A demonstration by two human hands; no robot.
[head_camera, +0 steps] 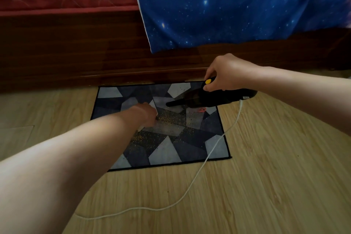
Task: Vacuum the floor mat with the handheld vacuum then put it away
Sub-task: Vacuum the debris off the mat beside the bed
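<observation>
Left hand (145,113) over mat (167,155), cannot tell grip; right hand (227,74) grip wrapped round vacuum (218,99).

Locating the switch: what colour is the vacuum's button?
Yellow; the button shows best in the head view.

One mat (165,154), one vacuum (209,99) — two hands (146,114) (226,74)
</observation>
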